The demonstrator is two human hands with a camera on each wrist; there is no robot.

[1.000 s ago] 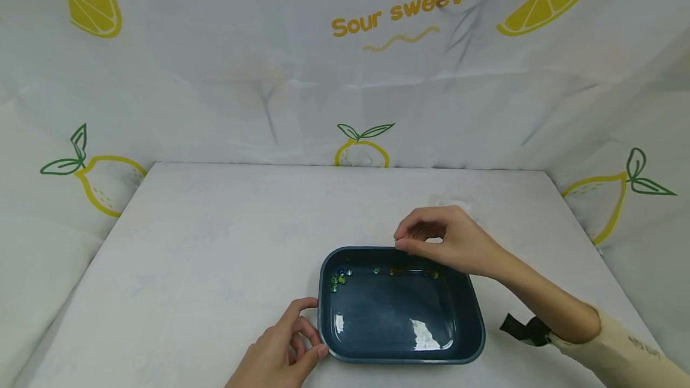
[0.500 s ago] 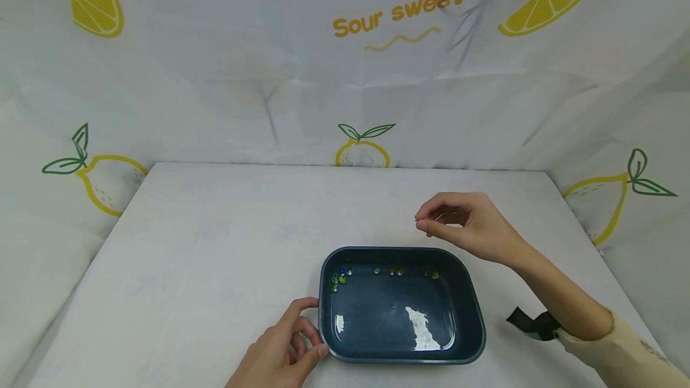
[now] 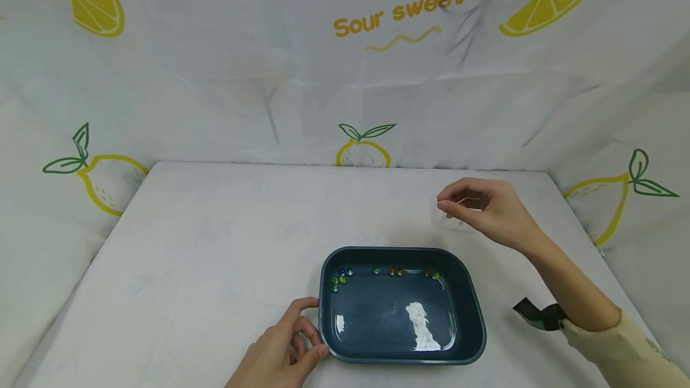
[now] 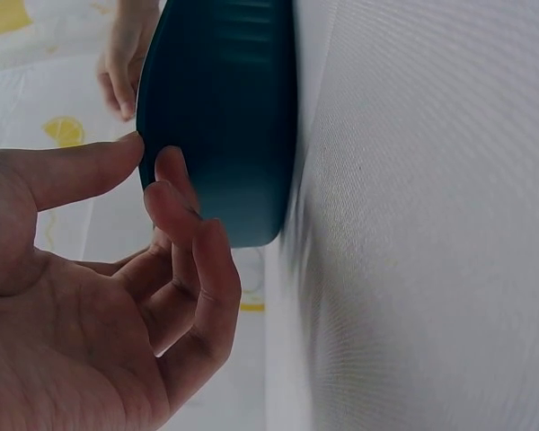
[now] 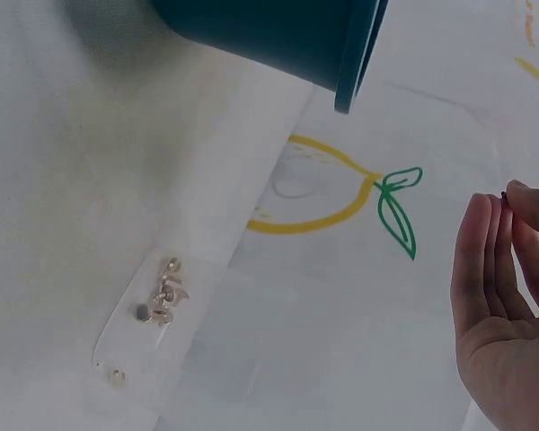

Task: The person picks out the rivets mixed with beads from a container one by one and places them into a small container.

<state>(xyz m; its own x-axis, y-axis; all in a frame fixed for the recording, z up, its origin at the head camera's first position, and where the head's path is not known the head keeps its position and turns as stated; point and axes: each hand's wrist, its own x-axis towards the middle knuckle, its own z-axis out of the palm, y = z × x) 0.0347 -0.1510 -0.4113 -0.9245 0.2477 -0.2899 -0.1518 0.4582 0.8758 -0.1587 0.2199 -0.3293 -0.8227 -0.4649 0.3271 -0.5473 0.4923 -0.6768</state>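
Note:
A dark blue rectangular basin (image 3: 396,316) stands on the white table, with several small coloured glass beads (image 3: 392,271) along its far and left inner edges. My left hand (image 3: 283,343) rests its thumb and bent fingers on the outside of the basin's left side. Beyond the far right of the basin, my right hand (image 3: 493,211) is raised, thumb and fingertips together. Between those tips shows a tiny dark piece (image 5: 504,195), too small to identify. Under the right hand lies a clear plastic holder (image 5: 126,346) bearing several small shiny pieces (image 5: 166,294).
A white cloth (image 3: 242,76) printed with lemons hangs behind and beside the table (image 3: 215,244). A black strap (image 3: 539,316) hangs at the right sleeve (image 3: 620,352). Bright reflections lie on the basin floor.
My right hand has moved from above the basin's far rim, away and to the right, over the clear plastic holder. The left hand, basin and beads have stayed put.

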